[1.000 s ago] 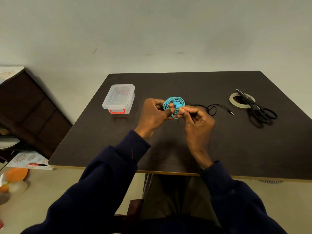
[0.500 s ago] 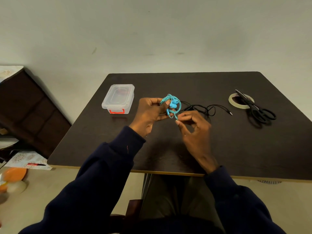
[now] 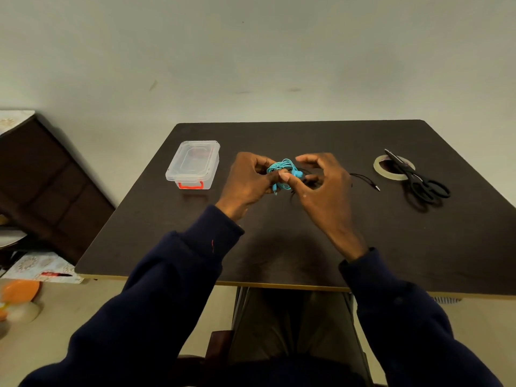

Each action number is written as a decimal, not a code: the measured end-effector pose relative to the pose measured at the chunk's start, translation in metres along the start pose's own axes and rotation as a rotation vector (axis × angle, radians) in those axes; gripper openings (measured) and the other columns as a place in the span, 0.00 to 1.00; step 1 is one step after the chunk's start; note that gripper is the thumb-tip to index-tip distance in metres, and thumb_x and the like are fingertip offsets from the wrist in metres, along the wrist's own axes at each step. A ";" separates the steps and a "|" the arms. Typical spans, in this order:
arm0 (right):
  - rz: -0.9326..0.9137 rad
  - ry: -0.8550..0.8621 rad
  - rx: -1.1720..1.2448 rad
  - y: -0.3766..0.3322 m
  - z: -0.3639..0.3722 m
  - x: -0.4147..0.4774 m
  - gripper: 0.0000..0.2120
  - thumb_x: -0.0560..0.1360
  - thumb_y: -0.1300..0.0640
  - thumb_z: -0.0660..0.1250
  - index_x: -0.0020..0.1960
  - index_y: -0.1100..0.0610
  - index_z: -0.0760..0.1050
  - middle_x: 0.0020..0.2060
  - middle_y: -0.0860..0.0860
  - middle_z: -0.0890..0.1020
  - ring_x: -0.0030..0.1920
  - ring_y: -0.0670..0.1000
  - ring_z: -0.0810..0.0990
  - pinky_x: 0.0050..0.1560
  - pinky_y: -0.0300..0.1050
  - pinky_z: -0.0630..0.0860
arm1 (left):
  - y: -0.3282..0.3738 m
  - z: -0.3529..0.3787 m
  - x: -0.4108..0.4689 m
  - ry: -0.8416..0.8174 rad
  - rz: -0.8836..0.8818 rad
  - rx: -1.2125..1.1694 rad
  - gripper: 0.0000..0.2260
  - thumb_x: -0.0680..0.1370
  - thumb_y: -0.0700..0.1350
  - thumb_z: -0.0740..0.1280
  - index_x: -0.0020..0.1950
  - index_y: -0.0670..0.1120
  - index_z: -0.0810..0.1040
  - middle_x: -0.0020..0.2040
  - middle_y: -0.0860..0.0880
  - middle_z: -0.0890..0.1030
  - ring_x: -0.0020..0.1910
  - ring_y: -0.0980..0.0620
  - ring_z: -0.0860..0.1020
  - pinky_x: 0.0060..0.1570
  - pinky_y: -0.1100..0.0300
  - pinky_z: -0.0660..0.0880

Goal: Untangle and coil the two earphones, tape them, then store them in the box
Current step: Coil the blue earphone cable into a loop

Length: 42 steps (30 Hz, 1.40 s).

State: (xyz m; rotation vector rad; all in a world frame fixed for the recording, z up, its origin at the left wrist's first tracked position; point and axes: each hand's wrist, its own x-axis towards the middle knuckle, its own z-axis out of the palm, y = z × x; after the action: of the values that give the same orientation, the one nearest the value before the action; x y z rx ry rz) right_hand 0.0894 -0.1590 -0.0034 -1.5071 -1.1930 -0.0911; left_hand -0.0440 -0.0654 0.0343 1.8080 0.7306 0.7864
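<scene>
A coil of turquoise earphone cable (image 3: 283, 166) is held above the middle of the dark table (image 3: 307, 247). My left hand (image 3: 248, 181) grips the coil from the left. My right hand (image 3: 321, 185) pinches the turquoise cable near the earbuds with thumb and forefinger, its other fingers spread. The black earphone (image 3: 365, 180) lies on the table behind my right hand, mostly hidden, with its plug end pointing right. A clear plastic box (image 3: 194, 163) with a red latch stands shut at the left. A tape roll (image 3: 391, 170) lies at the right.
Black scissors (image 3: 421, 182) lie across the tape roll, handles toward me. A dark wooden cabinet (image 3: 42, 185) stands left of the table. On the floor at the left are papers and an orange object (image 3: 19, 291).
My right hand has moved up from in front of the coil to its right side and spread its fingers. My left hand still holds the turquoise coil in about the same place.
</scene>
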 end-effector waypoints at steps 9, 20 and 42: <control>0.008 0.061 0.052 0.003 0.003 -0.003 0.10 0.74 0.56 0.77 0.53 0.59 0.85 0.48 0.53 0.85 0.47 0.45 0.84 0.46 0.39 0.83 | -0.001 -0.006 -0.001 -0.057 -0.059 -0.167 0.08 0.78 0.40 0.71 0.56 0.39 0.82 0.48 0.44 0.86 0.44 0.51 0.87 0.39 0.63 0.81; 0.177 -0.062 0.159 0.005 -0.004 0.005 0.17 0.69 0.56 0.81 0.54 0.56 0.80 0.47 0.48 0.84 0.47 0.45 0.83 0.47 0.45 0.83 | -0.003 -0.009 0.001 -0.165 0.040 -0.139 0.10 0.80 0.39 0.68 0.60 0.37 0.81 0.51 0.42 0.86 0.49 0.48 0.86 0.44 0.60 0.82; 0.653 -0.387 0.949 0.026 -0.014 0.002 0.21 0.73 0.65 0.71 0.64 0.71 0.75 0.56 0.63 0.84 0.57 0.58 0.84 0.62 0.54 0.80 | 0.004 -0.008 0.003 -0.231 -0.052 -0.089 0.06 0.79 0.39 0.69 0.55 0.41 0.82 0.49 0.44 0.86 0.44 0.53 0.86 0.40 0.64 0.81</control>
State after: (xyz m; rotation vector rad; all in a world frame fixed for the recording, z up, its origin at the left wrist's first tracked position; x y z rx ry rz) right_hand 0.1159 -0.1642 -0.0148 -0.9799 -0.7685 1.0960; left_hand -0.0479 -0.0606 0.0413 1.7566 0.5800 0.5551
